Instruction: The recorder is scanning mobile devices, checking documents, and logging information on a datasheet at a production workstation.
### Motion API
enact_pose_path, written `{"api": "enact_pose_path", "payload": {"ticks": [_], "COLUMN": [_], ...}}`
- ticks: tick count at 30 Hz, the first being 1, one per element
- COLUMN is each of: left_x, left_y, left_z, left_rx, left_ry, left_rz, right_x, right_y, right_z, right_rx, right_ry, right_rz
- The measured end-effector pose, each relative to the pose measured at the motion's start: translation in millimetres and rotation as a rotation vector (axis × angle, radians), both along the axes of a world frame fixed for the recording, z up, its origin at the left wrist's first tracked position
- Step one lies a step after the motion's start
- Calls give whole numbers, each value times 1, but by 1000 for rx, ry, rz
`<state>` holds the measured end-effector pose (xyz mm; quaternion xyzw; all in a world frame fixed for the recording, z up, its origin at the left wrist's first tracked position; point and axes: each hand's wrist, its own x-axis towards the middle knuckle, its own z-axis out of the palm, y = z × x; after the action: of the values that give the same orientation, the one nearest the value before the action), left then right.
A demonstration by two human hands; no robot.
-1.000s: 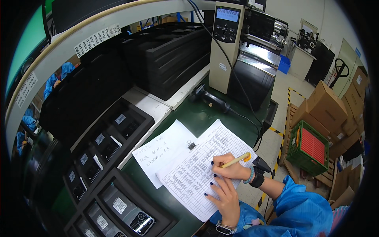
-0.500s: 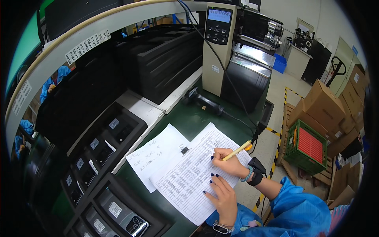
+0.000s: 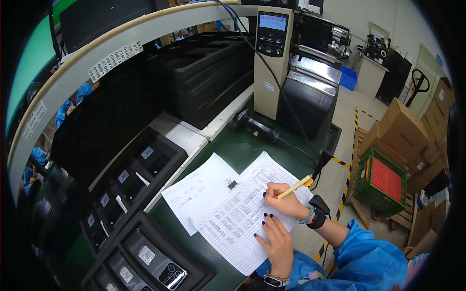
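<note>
So my right hand point(image 3: 284, 202) has its fingers curled tight around a yellow pen point(image 3: 294, 186), tip down on the gridded form point(image 3: 242, 218); my left hand point(image 3: 277, 245) lies flat on the same sheet just below it, fingers spread a bit and holding nothing, just pinning the paper. The form lies on the green bench top point(image 3: 252, 145), clipped with a small black binder clip point(image 3: 232, 184) to a plain white sheet point(image 3: 199, 194) that sticks out to its left; black trays of devices point(image 3: 131, 179) sit further left, well apart from my hands; a handheld scanner point(image 3: 255, 127) lies near the beige label printer point(image 3: 274, 58) at the back; cardboard boxes point(image 3: 405, 131) and a green crate point(image 3: 381, 179) off to the right.
</note>
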<state>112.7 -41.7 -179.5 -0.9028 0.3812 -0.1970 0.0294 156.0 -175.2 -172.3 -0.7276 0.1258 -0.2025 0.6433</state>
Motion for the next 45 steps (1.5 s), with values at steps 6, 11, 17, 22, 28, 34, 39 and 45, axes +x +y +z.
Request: {"api": "enact_pose_path", "payload": {"ticks": [6, 11, 17, 22, 28, 34, 39, 45], "left_x": [1, 2, 8, 9, 7, 7, 5, 3], "left_y": [5, 9, 15, 19, 29, 40, 44, 37], "left_z": [0, 1, 6, 9, 19, 23, 22, 18], "left_rx": [-26, -101, -305, -346, -294, -239, -169, -227], "left_ry": [51, 150, 407, 402, 386, 453, 461, 489], "left_rz": [-48, -89, -290, -270, -214, -198, -184, -156], "right_x": [-2, -1, -1, 0, -4, -8, -7, -6], "right_y": [-1, 0, -7, -9, -24, -27, -30, -31], "right_z": [-2, -2, -7, 7, 11, 2, 7, -2], "right_rx": [-32, -11, -10, 95, 88, 73, 107, 127], "right_ry": [16, 9, -25, -91, -110, -80, -71, -50], "right_rz": [-23, -13, -28, -129, -177, -151, -176, -133]}}
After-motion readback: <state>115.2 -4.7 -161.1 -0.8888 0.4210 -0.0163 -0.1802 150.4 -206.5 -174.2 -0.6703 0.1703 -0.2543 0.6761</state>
